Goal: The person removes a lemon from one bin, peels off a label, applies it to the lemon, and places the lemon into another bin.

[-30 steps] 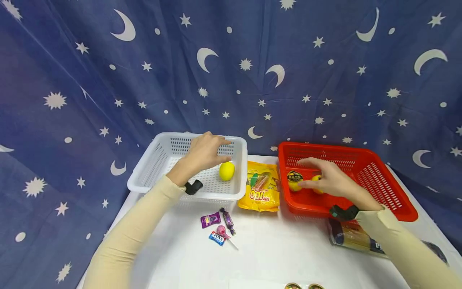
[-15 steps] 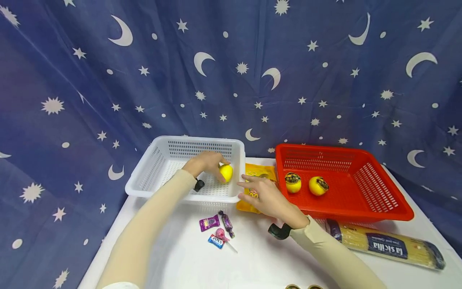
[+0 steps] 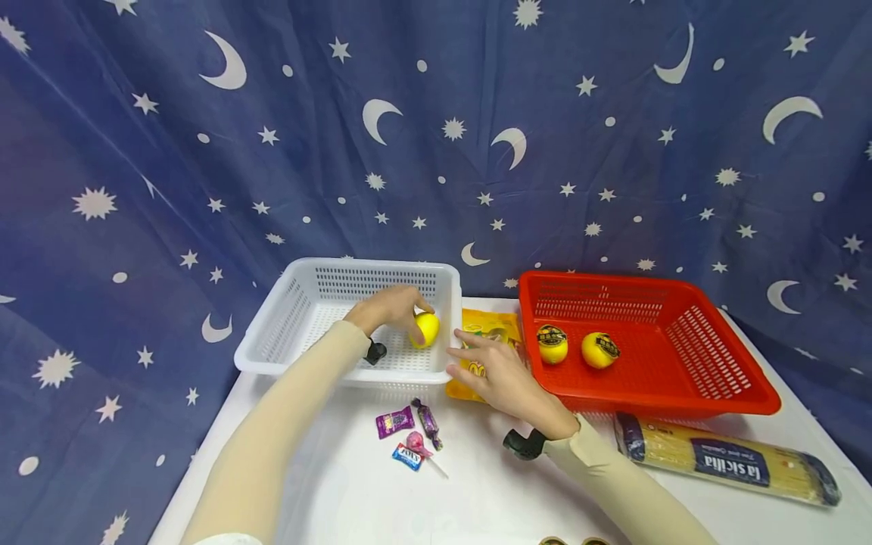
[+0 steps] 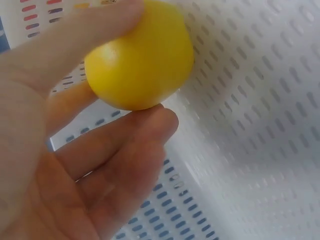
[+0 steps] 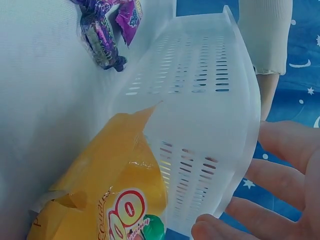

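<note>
My left hand (image 3: 391,309) reaches into the white basket (image 3: 272,366) and grips a yellow lemon (image 3: 427,330) near its right wall. In the left wrist view the thumb lies over the lemon (image 4: 145,60), with fingers behind and below it. My right hand (image 3: 500,375) is at the right rim of the white basket, fingers spread and fairly straight. The right wrist view has its fingertips (image 5: 240,207) at the basket's rim. Beneath that hand lies a yellow candy bag (image 3: 504,324), partly hidden by it.
A red basket (image 3: 681,405) on the right holds two lemons (image 3: 600,350) with black labels. A spaghetti pack (image 3: 729,459) lies before it. Purple-wrapped candies (image 3: 394,422), a pink lollipop (image 3: 418,443) and a blue-wrapped candy (image 3: 407,457) lie in front of the white basket.
My left hand has lowered into the white basket and taken hold of the lemon. My right hand has moved left from over the red basket to the white basket's rim.
</note>
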`<state>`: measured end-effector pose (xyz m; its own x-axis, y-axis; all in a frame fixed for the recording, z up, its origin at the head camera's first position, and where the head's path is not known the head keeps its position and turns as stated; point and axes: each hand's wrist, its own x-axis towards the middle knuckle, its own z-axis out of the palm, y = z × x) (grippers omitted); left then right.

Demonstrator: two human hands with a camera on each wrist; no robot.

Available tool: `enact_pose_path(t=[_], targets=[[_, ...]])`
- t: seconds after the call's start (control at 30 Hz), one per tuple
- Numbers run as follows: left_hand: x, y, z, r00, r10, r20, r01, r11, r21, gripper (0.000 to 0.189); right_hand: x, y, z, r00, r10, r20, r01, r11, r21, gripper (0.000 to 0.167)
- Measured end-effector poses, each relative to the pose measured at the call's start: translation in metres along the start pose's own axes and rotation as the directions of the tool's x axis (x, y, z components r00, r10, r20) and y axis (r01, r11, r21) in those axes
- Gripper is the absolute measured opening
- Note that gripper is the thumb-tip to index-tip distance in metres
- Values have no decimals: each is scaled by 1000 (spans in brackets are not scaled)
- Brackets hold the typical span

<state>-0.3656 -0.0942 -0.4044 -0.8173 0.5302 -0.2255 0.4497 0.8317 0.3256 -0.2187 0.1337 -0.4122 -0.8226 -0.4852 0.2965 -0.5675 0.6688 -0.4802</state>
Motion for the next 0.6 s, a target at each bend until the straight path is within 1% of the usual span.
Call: enact_pose_path(t=[0.23, 0.3, 0.37, 0.43, 0.5, 0.6], targets=[[4, 0, 2, 999, 34, -27, -32, 998, 45, 69, -2, 2, 2, 999, -31, -35, 31, 1000, 3, 36], [2, 1, 0, 998, 43, -44, -40, 998, 55, 69, -2, 3, 3, 999, -29, -37, 29, 1000, 8, 37], [-1, 3, -5, 996, 49, -71, -46, 998, 51, 68, -2, 3, 2, 999, -29, -36, 29, 1000, 10, 37], [-9, 5, -15, 992, 50, -112, -48, 999, 27, 68, -2, 4, 2, 999, -24, -31, 24, 1000, 20, 38], [-20, 8, -26, 984, 58, -171, -62, 998, -18, 68, -3, 5, 1, 999, -19, -29, 20, 999, 35, 40], [-44, 13, -42, 961, 69, -267, -96, 992, -87, 68, -10, 7, -2, 999, -7, -43, 10, 997, 79, 44]])
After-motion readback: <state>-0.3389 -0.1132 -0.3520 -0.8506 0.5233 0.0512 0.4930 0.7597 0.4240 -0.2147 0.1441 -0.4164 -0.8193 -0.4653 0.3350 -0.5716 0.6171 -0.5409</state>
